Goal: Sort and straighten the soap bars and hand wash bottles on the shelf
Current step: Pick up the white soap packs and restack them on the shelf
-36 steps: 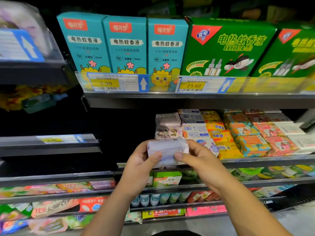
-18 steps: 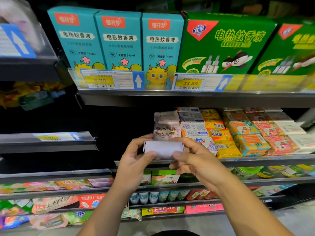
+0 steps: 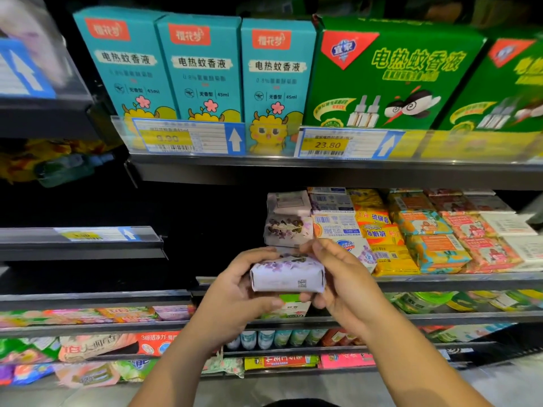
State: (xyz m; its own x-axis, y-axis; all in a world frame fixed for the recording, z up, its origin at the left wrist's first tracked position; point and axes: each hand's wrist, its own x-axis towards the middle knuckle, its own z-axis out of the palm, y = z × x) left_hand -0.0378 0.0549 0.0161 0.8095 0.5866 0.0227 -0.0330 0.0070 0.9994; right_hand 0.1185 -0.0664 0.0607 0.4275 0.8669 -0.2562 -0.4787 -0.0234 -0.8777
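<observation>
Lilac paper wraps the soap bar (image 3: 286,274), held in the air between both hands. The left hand (image 3: 235,292) curls round its left end, thumb underneath. The right hand (image 3: 343,283) pinches the right end, fingers over the top. Just beyond the fingertips, matching bars (image 3: 289,227) lie on the shelf (image 3: 440,280). The bar looks light and firm, its wrapper probably slick; grip the short ends.
</observation>
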